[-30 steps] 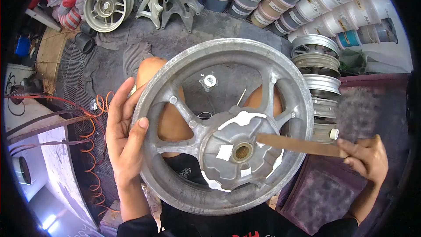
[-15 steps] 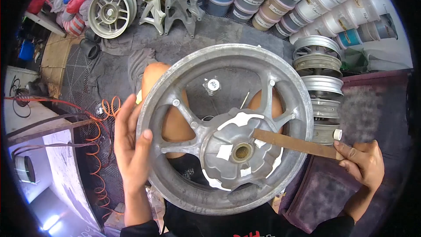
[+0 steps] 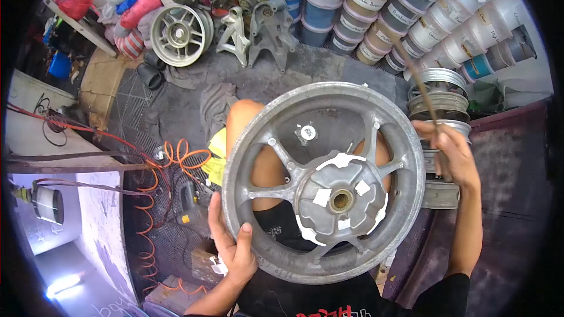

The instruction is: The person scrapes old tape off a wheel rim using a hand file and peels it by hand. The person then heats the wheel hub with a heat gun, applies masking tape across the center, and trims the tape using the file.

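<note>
A grey cast motorcycle wheel (image 3: 267, 258) rests tilted over my lap. White tape pieces (image 3: 321, 197) are stuck on its hub around the splined centre hole (image 3: 341, 201). My left hand (image 3: 235, 252) grips the lower left of the rim, thumb in front and fingers along the outer side. At the rim's upper right, my right hand (image 3: 452, 155) is closed around a long flat brown strip (image 3: 424, 88), which stands nearly upright and is seen edge-on. I cannot tell what the strip is made of.
Several bare rims (image 3: 440, 196) are stacked at the right. Labelled tubs (image 3: 364, 1) line the back, beside another wheel (image 3: 181, 35) and metal brackets (image 3: 267, 41). An orange coiled hose (image 3: 182, 155) and yellow cloth (image 3: 216, 155) lie left. A round white-topped item (image 3: 308, 132) is on the floor.
My left hand has moved down the rim and closed on it. My right hand has lifted the brown strip off the hub, up and away, turning it upright. The view has shifted.
</note>
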`<act>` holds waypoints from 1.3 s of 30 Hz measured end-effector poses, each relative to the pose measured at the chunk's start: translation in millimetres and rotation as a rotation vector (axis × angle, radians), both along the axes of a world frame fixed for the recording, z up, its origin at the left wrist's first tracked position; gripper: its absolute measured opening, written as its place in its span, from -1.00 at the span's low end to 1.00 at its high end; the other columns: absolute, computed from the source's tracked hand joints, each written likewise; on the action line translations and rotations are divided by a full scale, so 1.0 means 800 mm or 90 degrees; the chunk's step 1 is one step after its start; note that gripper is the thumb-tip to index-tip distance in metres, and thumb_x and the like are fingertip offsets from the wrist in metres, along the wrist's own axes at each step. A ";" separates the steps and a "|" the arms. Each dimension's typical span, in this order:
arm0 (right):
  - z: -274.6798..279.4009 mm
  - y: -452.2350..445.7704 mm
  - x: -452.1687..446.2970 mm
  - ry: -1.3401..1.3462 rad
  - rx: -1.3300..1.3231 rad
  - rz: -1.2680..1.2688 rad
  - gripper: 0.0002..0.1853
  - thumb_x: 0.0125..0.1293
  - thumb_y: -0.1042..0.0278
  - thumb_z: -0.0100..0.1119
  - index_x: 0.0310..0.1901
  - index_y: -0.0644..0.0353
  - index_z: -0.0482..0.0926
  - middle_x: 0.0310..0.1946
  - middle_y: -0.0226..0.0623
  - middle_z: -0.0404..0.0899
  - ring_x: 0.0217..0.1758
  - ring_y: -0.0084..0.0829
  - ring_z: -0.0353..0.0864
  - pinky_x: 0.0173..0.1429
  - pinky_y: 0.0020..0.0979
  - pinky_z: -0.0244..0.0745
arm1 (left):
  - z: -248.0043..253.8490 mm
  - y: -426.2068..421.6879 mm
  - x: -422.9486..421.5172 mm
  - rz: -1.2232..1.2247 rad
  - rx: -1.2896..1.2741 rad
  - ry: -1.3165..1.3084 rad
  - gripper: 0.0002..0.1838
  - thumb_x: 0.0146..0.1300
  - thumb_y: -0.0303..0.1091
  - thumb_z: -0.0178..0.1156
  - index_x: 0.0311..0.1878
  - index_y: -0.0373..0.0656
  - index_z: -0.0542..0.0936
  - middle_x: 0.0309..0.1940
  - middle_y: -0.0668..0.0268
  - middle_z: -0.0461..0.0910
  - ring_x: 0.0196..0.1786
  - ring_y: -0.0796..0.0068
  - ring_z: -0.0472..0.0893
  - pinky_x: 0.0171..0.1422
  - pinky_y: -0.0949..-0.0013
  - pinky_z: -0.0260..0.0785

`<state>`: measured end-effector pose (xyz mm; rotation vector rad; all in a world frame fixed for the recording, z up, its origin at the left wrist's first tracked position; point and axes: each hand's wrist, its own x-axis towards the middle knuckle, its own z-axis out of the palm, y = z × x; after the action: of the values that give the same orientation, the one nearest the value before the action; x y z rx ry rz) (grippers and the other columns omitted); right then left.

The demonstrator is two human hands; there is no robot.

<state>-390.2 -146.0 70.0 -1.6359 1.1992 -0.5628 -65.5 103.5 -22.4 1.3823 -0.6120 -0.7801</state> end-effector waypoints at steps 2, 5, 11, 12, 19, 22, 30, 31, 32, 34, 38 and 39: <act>-0.004 -0.006 0.008 0.005 0.159 0.035 -0.60 0.55 0.03 0.00 -0.32 0.21 0.46 -0.47 -0.49 0.44 -0.66 -0.72 0.37 -0.61 -0.59 0.29 | 0.005 -0.011 0.007 0.007 -0.006 0.021 -0.16 0.24 -0.55 0.12 0.56 -0.30 -0.01 0.50 0.06 0.14 0.52 0.24 0.18 0.59 0.21 -0.07; 0.003 0.004 0.010 0.034 0.061 0.046 -0.60 0.53 0.01 0.04 -0.31 0.20 0.47 -0.52 -0.53 0.40 -0.66 -0.72 0.36 -0.61 -0.61 0.29 | 0.020 -0.033 0.018 -0.012 -0.003 0.028 -0.10 0.13 -0.54 0.16 0.56 -0.26 0.03 0.50 0.06 0.15 0.49 0.23 0.24 0.58 0.22 -0.01; 0.007 0.110 -0.024 -0.079 0.084 -0.135 -0.65 0.52 0.06 0.02 -0.28 0.21 0.45 -0.44 -0.38 0.55 -0.67 -0.65 0.44 -0.64 -0.58 0.36 | 0.055 -0.166 0.122 -0.350 -0.038 -0.022 -0.05 0.03 -0.53 0.18 0.57 -0.15 0.07 0.37 0.05 0.38 0.46 0.25 0.33 0.56 0.24 0.07; 0.009 0.138 -0.027 -0.094 0.100 -0.145 -0.62 0.48 0.00 0.07 -0.29 0.20 0.43 -0.47 -0.34 0.57 -0.71 -0.60 0.45 -0.67 -0.56 0.36 | 0.072 -0.196 0.128 -0.390 -0.013 -0.043 -0.05 0.00 -0.57 0.15 0.56 -0.11 0.11 0.36 0.05 0.38 0.44 0.27 0.35 0.54 0.28 0.09; -0.010 0.310 -0.017 -0.236 0.221 -0.214 -0.46 0.46 -0.18 0.07 -0.27 0.29 0.47 -0.62 -0.25 0.54 -0.70 -0.49 0.53 -0.60 -0.52 0.42 | 0.098 -0.361 0.091 -0.830 -0.038 -0.062 -0.07 0.02 -0.60 0.18 0.55 -0.11 0.15 0.25 0.10 0.48 0.38 0.35 0.41 0.48 0.34 0.17; -0.009 0.321 0.003 -0.244 0.237 -0.173 -0.54 0.54 0.03 0.00 -0.26 0.38 0.49 -0.44 -0.09 0.71 -0.49 -0.37 0.73 -0.49 -0.49 0.54 | 0.071 -0.391 0.058 -0.938 -0.005 0.027 -0.11 0.07 -0.62 0.18 0.54 -0.10 0.16 0.25 0.12 0.49 0.36 0.37 0.43 0.47 0.35 0.19; 0.020 0.265 -0.025 0.235 -0.261 -0.097 -0.66 0.29 0.31 0.30 0.02 0.33 0.63 -0.55 -0.24 0.43 -0.60 -0.35 0.40 -0.53 -0.29 0.27 | 0.077 -0.322 0.077 -0.751 -0.054 -0.117 -0.23 0.22 -0.62 0.13 0.52 -0.20 0.16 0.39 -0.01 0.39 0.46 0.26 0.35 0.54 0.22 0.12; 0.024 0.257 -0.024 0.276 -0.252 -0.062 -0.64 0.25 0.36 0.33 0.08 0.25 0.63 -0.57 -0.26 0.39 -0.61 -0.35 0.38 -0.53 -0.29 0.27 | 0.073 -0.304 0.083 -0.704 -0.074 -0.124 -0.24 0.22 -0.63 0.12 0.51 -0.22 0.16 0.40 -0.01 0.37 0.48 0.23 0.33 0.56 0.20 0.09; 0.031 0.251 -0.022 0.316 -0.242 -0.027 -0.58 0.20 0.42 0.36 0.13 0.17 0.63 -0.58 -0.29 0.36 -0.63 -0.35 0.37 -0.54 -0.29 0.27 | 0.065 -0.285 0.089 -0.657 -0.084 -0.145 -0.25 0.21 -0.66 0.08 0.51 -0.25 0.16 0.42 -0.01 0.35 0.50 0.23 0.30 0.57 0.20 0.07; 0.043 0.238 -0.015 0.399 -0.209 0.022 -0.34 0.04 0.54 0.45 0.25 -0.14 0.61 -0.60 -0.33 0.30 -0.64 -0.33 0.38 -0.56 -0.32 0.29 | 0.050 -0.250 0.096 -0.568 -0.101 -0.187 -0.27 0.20 -0.72 0.01 0.49 -0.29 0.16 0.45 -0.01 0.30 0.55 0.22 0.24 0.60 0.20 0.02; 0.060 0.219 -0.009 0.484 -0.219 0.065 -0.36 0.05 0.47 0.46 0.23 -0.21 0.63 -0.60 -0.31 0.35 -0.67 -0.34 0.40 -0.58 -0.29 0.33 | 0.029 -0.201 0.102 -0.469 -0.116 -0.164 -0.27 0.21 -0.69 0.01 0.50 -0.32 0.13 0.49 -0.08 0.22 0.57 0.13 0.18 0.63 0.14 -0.07; 0.064 0.220 -0.007 0.485 -0.205 0.065 -0.36 0.05 0.46 0.47 0.23 -0.22 0.63 -0.60 -0.31 0.36 -0.67 -0.33 0.40 -0.59 -0.28 0.33 | 0.027 -0.196 0.101 -0.454 -0.114 -0.151 -0.27 0.22 -0.68 0.01 0.50 -0.32 0.13 0.49 -0.09 0.22 0.57 0.12 0.18 0.63 0.13 -0.07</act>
<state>-396.1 29.7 121.0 -2.2810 1.6033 -0.0439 15.5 -53.4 -0.4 1.0913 -1.3694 -1.0919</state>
